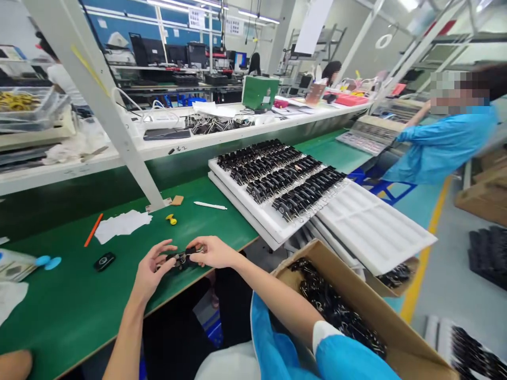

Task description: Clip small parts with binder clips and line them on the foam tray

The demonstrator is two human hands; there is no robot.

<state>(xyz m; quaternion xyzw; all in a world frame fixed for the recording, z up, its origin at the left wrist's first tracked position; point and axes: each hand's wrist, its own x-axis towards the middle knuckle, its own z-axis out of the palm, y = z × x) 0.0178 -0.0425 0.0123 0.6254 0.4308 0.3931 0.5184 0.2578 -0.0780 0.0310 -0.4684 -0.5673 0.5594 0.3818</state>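
Pinched by the left hand (154, 268) and right hand (214, 252), lower centre, a small black part (182, 259) is seemingly steadied from both sides over the worktop (79, 306). Right of centre, black parts (277, 179) are ranked in rows on a white tray (273, 227), presumably against tangling.

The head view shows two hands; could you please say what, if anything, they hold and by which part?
A black part: the right hand pinches its right end; whether the left hand grips is unclear.
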